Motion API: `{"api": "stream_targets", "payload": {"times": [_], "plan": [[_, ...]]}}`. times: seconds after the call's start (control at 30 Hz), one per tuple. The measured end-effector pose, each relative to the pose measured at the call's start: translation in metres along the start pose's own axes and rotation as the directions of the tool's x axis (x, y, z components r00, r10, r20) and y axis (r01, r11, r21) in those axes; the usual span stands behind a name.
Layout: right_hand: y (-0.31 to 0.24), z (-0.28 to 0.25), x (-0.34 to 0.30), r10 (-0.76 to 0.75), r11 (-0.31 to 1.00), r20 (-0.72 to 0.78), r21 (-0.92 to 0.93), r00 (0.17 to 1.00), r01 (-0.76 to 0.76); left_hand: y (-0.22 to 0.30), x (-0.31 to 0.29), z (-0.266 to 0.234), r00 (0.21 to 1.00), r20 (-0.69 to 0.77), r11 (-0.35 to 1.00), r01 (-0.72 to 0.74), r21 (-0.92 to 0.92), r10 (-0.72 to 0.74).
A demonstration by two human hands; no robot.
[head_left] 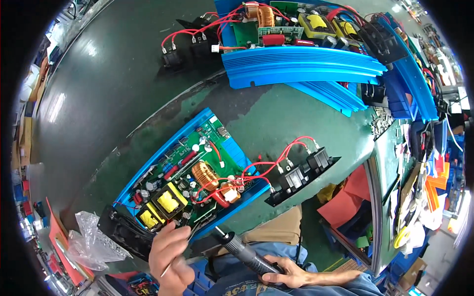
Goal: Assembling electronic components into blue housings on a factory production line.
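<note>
Electronics workshop — circuit board (190, 172), power screwdriver (248, 255)

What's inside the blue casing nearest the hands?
The blue casing holds a green circuit board with a large copper coil, two yellow-and-black transformers and red wires, among other parts. Whatever lies beneath the board is covered and can't be seen.

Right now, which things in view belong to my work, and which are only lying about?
Seem to belong:
- black cylindrical metal-tipped tool, in the right hand
- open blue metal case with green circuit board, beside the left hand
- red-wired black panel

Seem just lying about:
- crumpled clear plastic bag
- red-orange sheets at right
</note>
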State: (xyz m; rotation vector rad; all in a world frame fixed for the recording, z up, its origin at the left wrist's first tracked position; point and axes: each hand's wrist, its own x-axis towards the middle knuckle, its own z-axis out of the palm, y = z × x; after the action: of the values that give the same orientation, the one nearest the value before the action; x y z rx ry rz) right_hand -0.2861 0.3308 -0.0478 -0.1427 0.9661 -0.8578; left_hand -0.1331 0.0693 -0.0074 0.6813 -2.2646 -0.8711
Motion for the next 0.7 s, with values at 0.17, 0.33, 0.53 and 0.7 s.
{"api": "stream_targets", "payload": {"times": [0.17,0.33,0.53,0.7], "plan": [[-0.005,-0.005,0.004,0.003,1.000,0.008,-0.009,1.000,-0.003,0.038,0.020,-0.003,0.973,-0.137,0.963,0.210,0.171,-0.188],[-0.004,-0.005,0.006,-0.060,0.998,-0.010,0.000,0.998,0.060,0.050,0.034,0.010,0.931,0.152,0.836,0.214,0.506,-0.330],[-0.001,-0.010,0.008,-0.085,0.992,-0.011,-0.090,0.996,0.084,0.050,0.020,0.012,0.951,0.031,0.815,0.247,0.524,-0.308],[0.000,-0.014,0.011,-0.091,0.983,0.003,-0.160,0.996,0.090,0.047,0.021,0.016,0.903,0.031,0.751,0.337,0.567,-0.429]]}}
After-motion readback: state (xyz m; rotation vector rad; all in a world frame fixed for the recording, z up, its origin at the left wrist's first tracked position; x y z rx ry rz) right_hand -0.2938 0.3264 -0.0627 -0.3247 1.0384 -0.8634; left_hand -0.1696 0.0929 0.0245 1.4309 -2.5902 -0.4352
